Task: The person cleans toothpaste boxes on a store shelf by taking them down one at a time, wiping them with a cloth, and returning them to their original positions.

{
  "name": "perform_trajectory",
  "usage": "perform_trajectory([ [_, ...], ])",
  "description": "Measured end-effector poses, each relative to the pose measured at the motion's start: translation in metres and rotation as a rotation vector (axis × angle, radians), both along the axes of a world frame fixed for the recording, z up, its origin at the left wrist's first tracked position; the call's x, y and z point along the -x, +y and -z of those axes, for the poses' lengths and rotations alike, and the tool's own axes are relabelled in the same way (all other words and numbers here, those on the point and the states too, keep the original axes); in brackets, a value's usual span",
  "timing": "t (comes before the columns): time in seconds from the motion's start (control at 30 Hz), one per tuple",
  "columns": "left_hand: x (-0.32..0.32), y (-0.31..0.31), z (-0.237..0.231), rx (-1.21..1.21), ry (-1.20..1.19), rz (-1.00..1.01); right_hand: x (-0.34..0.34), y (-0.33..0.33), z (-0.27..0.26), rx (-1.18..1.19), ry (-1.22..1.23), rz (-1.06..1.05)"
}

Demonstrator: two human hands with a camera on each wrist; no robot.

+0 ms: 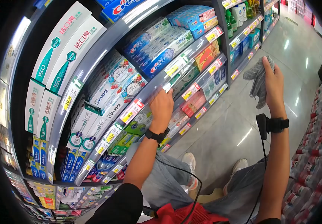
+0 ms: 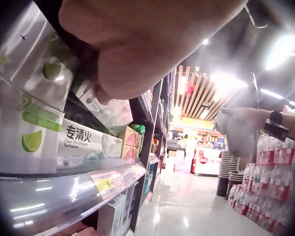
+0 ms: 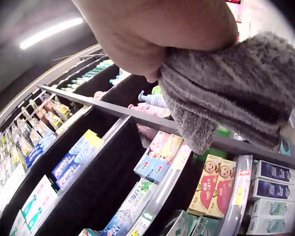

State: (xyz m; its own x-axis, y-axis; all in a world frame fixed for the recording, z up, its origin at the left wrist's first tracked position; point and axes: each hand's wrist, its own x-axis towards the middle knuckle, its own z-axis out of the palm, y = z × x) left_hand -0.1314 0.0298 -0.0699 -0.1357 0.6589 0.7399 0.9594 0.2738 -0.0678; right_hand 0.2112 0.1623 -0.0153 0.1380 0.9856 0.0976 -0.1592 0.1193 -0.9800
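Observation:
My left hand (image 1: 162, 105) reaches into a shelf of toothpaste and pinches a toothpaste box (image 2: 113, 112) at one end. That box is tilted, lying above another white toothpaste box (image 2: 86, 142) with dark lettering; the palm hides part of it. Out over the aisle, my right hand (image 1: 274, 84) grips a grey plush cloth (image 1: 258, 80) that hangs in folds from the fingers. The right wrist view shows the same cloth (image 3: 226, 93) bunched under the hand, with shelves beyond it.
Clear shelf lips (image 2: 64, 196) with price tags (image 1: 176, 68) run along each level. White toothpaste boxes (image 1: 121, 84) and blue ones (image 1: 164, 56) fill the shelves on the left. Stacked packs of bottles (image 1: 310, 168) line the aisle's right side, above the grey tiled floor (image 1: 220, 127).

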Motion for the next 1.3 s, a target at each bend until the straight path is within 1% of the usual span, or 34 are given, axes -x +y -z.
perform_trajectory([
  [0.03,0.001,0.000,0.000,0.007,-0.002,0.000,0.002,0.000,0.002,0.007,-0.002,0.000],
  [0.1,0.002,0.001,-0.001,0.148,-0.115,-0.075,0.007,0.002,0.006,-0.006,0.001,-0.045],
  [0.13,0.002,0.002,-0.003,0.148,-0.119,-0.079,0.009,0.002,0.007,-0.007,-0.003,-0.049],
  [0.2,0.001,0.004,-0.005,0.239,-0.248,-0.107,0.011,0.003,0.007,-0.015,-0.033,-0.057],
  [0.23,0.002,0.005,-0.003,0.238,-0.254,-0.109,0.010,0.003,0.007,-0.015,-0.039,-0.060],
  [0.3,0.005,0.005,0.004,0.098,-0.054,-0.075,0.007,0.002,0.006,-0.006,-0.044,-0.012],
  [0.33,0.007,0.006,0.005,0.100,-0.060,-0.079,0.005,0.001,0.005,-0.004,-0.050,-0.017],
  [0.43,0.014,0.006,0.007,0.152,-0.145,-0.095,-0.003,0.000,0.003,-0.009,-0.038,-0.025],
  [0.5,0.018,0.004,0.012,0.287,-0.231,-0.050,-0.004,0.001,0.003,0.010,-0.089,0.016],
  [0.53,0.011,0.005,0.005,0.338,-0.325,-0.104,-0.004,0.000,0.001,0.013,-0.083,-0.026],
  [0.57,0.012,0.006,0.008,0.324,-0.326,-0.143,-0.004,0.000,0.002,0.003,-0.078,-0.066],
  [0.63,0.017,0.008,0.014,0.312,-0.162,-0.092,-0.004,0.003,0.004,0.033,0.009,-0.118],
  [0.67,0.019,0.009,0.017,0.300,-0.167,-0.116,-0.003,0.004,0.005,0.023,0.007,-0.143],
  [0.73,0.022,0.010,0.022,0.138,-0.059,-0.008,-0.001,0.003,0.005,0.014,0.034,-0.120],
  [0.83,0.024,0.012,0.023,0.132,-0.029,-0.006,0.002,0.003,0.002,0.036,0.049,-0.120],
  [0.97,0.024,0.015,0.019,0.133,-0.023,0.021,0.001,0.002,0.005,0.008,0.011,-0.090],
  [1.03,0.023,0.015,0.013,0.301,-0.122,-0.024,0.002,-0.001,0.003,-0.018,-0.042,-0.088],
  [1.17,0.027,0.021,0.019,0.216,-0.065,-0.011,-0.001,0.001,0.006,-0.016,-0.026,-0.083],
  [1.23,0.021,0.018,0.016,0.270,-0.159,-0.035,0.001,-0.004,0.002,-0.023,-0.043,-0.081],
  [1.27,0.017,0.017,0.013,0.269,-0.148,-0.019,0.000,-0.002,0.004,-0.017,-0.055,-0.072],
  [1.3,0.005,0.012,0.003,0.290,-0.185,-0.045,-0.001,-0.003,0.004,-0.015,-0.046,-0.049],
])
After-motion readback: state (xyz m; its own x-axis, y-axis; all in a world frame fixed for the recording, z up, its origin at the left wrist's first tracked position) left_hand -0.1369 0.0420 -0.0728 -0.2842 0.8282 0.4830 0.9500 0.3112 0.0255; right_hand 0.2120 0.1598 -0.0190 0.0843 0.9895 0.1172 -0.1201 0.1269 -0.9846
